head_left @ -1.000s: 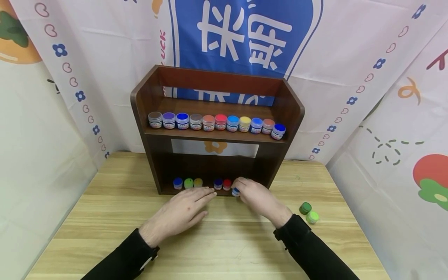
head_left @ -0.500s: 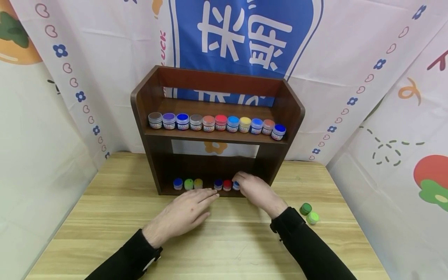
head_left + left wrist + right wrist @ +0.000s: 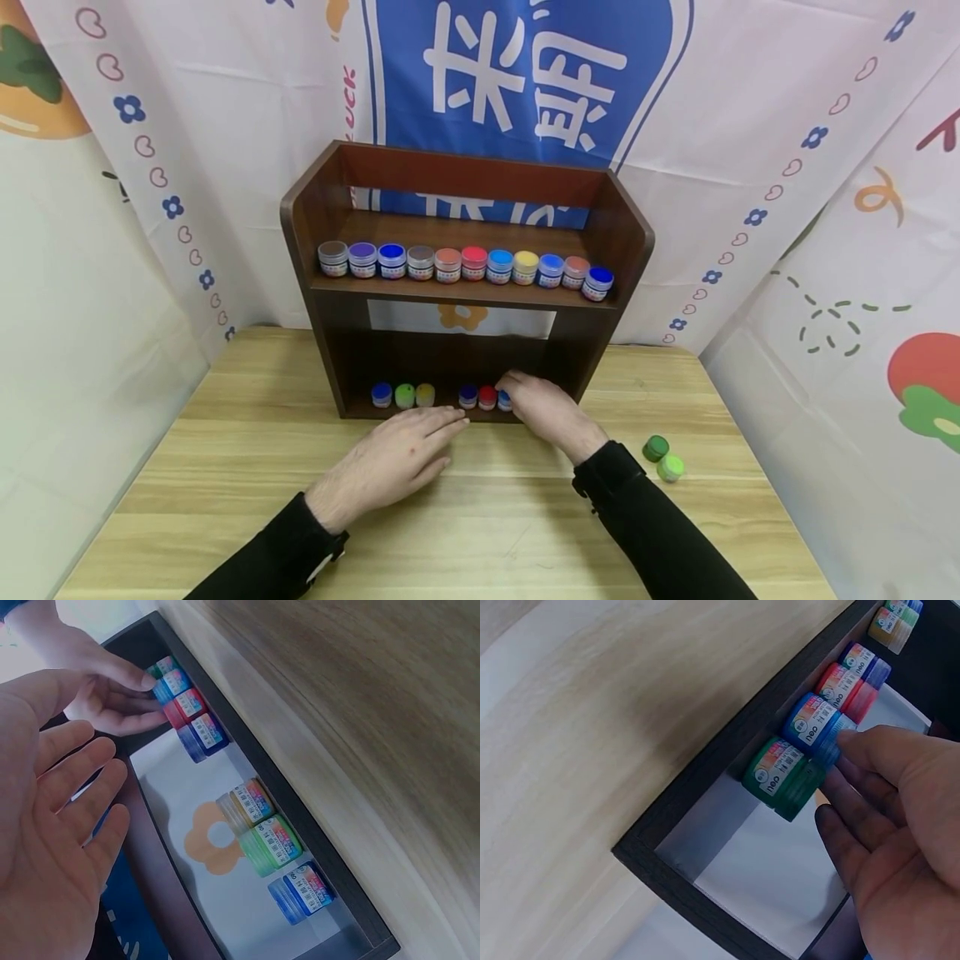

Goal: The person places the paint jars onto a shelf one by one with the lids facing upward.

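My right hand [image 3: 543, 408] reaches into the lower shelf of a dark wooden rack [image 3: 465, 293]. Its thumb and fingers pinch the lid of a blue paint jar [image 3: 819, 726]. A red paint jar [image 3: 487, 397] stands left of that jar, then a dark blue one [image 3: 468, 396]. On its other side is a dark green jar [image 3: 786, 776], hidden behind the hand in the head view. My left hand [image 3: 393, 458] lies with straight fingers before the rack's front edge, holding nothing. Beyond its fingers stand a yellow jar [image 3: 425, 395], a light green jar [image 3: 405, 396] and a blue jar [image 3: 382, 395].
Several paint jars line the upper shelf [image 3: 480, 292] in a row. Two more, a dark green jar [image 3: 656, 448] and a light green jar [image 3: 671, 467], sit on the wooden table [image 3: 517, 542] right of my right forearm. Printed cloth [image 3: 247, 125] hangs behind the rack.
The blue jar under my right hand has slid back from the front edge, into line with the red jar. My left hand has shifted slightly right.
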Motion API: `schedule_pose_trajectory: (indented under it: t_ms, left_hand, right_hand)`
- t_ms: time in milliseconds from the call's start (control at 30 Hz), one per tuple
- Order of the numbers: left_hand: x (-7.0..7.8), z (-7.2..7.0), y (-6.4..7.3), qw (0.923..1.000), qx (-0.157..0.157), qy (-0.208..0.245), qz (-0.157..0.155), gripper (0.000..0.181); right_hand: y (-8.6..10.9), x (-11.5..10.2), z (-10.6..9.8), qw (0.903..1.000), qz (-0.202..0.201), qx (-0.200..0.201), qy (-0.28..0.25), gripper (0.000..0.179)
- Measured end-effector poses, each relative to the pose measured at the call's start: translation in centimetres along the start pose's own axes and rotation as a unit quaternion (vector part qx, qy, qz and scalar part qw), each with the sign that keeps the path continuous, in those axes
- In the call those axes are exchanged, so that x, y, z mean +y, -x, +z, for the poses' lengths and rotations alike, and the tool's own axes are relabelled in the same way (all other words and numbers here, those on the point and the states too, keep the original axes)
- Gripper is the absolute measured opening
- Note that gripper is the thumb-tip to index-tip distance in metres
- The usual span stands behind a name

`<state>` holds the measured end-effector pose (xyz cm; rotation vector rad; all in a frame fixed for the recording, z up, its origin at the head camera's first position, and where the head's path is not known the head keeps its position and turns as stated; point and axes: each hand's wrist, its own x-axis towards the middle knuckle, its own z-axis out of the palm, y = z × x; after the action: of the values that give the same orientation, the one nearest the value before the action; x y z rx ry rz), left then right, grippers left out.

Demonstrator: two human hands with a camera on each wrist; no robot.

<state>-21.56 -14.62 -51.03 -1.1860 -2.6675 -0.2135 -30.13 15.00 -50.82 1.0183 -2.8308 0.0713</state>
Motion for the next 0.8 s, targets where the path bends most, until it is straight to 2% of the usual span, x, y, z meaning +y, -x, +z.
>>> schedule_pose_trajectory:
  t_ms: [267, 600, 800]
  left_hand:
    - [0.1, -0.1, 0.0, 1.0, -0.005, 0.004, 0.0, 0.061]
    - [0.4, 0.1, -0.3, 1.0, -0.004, 0.006, 0.007, 0.06]
    - [0.6, 0.3, -0.5, 0.9998, -0.006, 0.004, 0.018, 0.061]
  right_hand:
    - [1.0, -0.2, -0.4, 0.9999, 0.009, 0.0, -0.014, 0.035]
    - [4.3, -0.5, -2.2, 0.9983, -0.003, 0.029, -0.051, 0.042]
    - [6.3, -0.6, -2.7, 0.997, 0.008, 0.025, -0.073, 0.049]
